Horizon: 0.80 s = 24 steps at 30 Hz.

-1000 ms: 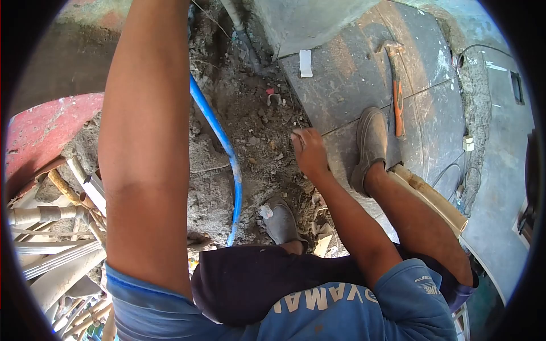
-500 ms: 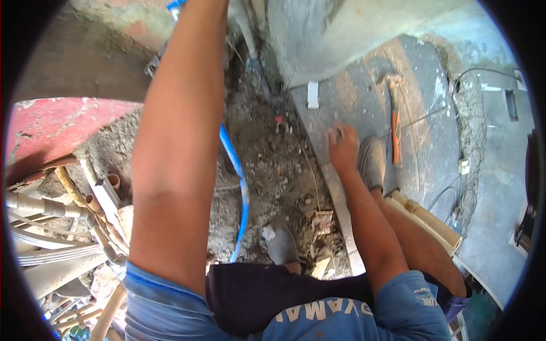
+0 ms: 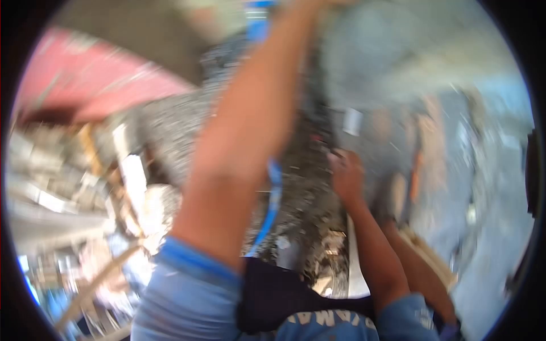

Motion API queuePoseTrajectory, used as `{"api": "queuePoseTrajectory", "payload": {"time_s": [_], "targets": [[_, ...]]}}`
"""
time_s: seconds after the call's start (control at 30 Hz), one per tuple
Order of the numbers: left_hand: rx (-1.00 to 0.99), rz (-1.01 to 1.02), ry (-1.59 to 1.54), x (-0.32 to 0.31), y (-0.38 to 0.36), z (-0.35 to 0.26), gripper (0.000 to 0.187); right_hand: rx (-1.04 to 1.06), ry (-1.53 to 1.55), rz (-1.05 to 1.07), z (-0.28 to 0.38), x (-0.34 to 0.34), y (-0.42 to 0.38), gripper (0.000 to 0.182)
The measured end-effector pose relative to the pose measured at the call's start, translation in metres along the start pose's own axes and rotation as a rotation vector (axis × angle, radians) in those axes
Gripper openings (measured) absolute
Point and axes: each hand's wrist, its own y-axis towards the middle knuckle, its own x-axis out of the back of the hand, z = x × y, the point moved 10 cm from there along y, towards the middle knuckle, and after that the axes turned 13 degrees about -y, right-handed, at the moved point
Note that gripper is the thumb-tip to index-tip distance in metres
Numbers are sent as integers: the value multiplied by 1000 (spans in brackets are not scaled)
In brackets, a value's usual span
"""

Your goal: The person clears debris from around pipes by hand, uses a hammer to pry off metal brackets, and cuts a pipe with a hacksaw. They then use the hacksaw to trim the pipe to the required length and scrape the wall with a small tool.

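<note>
My left arm reaches up and across the view. My left hand (image 3: 341, 2) is cut off at the top edge beside a grey wall, so its fingers are hidden. My right hand (image 3: 347, 173) is closed, its fingers curled around a small dark thing too blurred to name. It is over the border between the dark soil (image 3: 304, 193) and the grey floor slab (image 3: 381, 148). A blue hose or pipe (image 3: 274, 199) runs along the soil, partly behind my left arm. Above it, near the top, a bright blue piece (image 3: 257, 23) shows next to my forearm.
A hammer with an orange handle (image 3: 417, 173) lies on the slab right of my foot. A white strip (image 3: 352, 121) rests near the wall. Pipes and scrap (image 3: 62, 199) are piled at left, below a red-pink surface (image 3: 85, 74). Everything is smeared by motion.
The whole view has swung, shifting the scene rightward and down. My left arm leans further right. My right hand has moved off the slab toward the soil, still closed.
</note>
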Motion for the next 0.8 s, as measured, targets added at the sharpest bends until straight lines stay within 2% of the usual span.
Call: {"api": "queuePoseTrajectory", "payload": {"time_s": [0.03, 0.07, 0.13, 0.17, 0.2, 0.27, 0.33, 0.37, 0.4, 0.5, 0.57, 0.63, 0.7, 0.73, 0.77, 0.8], "targets": [[-6, -11, 45, 1, -5, -8, 113, -6, 86, 14, 21, -3, 9, 25], [68, 15, 14, -1, -2, 9, 126, -17, 158, 43, 34, -5, 10, 26], [218, 61, -38, -7, 4, 46, 153, 246, 19, 24, 75, -8, 10, 25], [191, 4, -59, -11, 12, 57, 163, 316, 54, 45, 98, -13, 7, 25], [1, -215, -39, 7, 7, 36, 162, 400, 41, 105, 128, -18, 1, 27], [111, -122, -149, -2, 9, 49, 163, 549, -24, 202, 180, -19, -15, 30], [187, -91, -250, 14, -10, 24, 151, 755, -39, 264, 234, -17, -31, 35], [235, -117, -306, 5, -7, 34, 142, 889, -3, 279, 259, -17, -38, 39], [282, -140, -359, -3, -1, 46, 134, 927, -8, 274, 275, -18, -40, 39], [293, -212, -375, -3, -7, 43, 94, 1094, 84, 244, 311, -16, -58, 43], [207, -367, -324, 2, -10, 34, 68, 1153, 87, 303, 313, -15, -62, 46], [-24, -737, -123, 18, -23, 10, 45, 1191, 34, 342, 294, -10, -56, 47], [-123, -958, 41, 32, -41, -1, 29, 1229, -92, 433, 256, -7, -45, 50], [-118, -970, 41, 45, -45, -5, 29, 1248, -189, 471, 239, -4, -36, 51], [93, -567, -152, 38, -22, 12, 65, 1265, -281, 506, 221, 0, -26, 53], [296, -155, -332, 11, -16, 24, 114, 1314, -340, 539, 202, 3, -17, 55]]}}
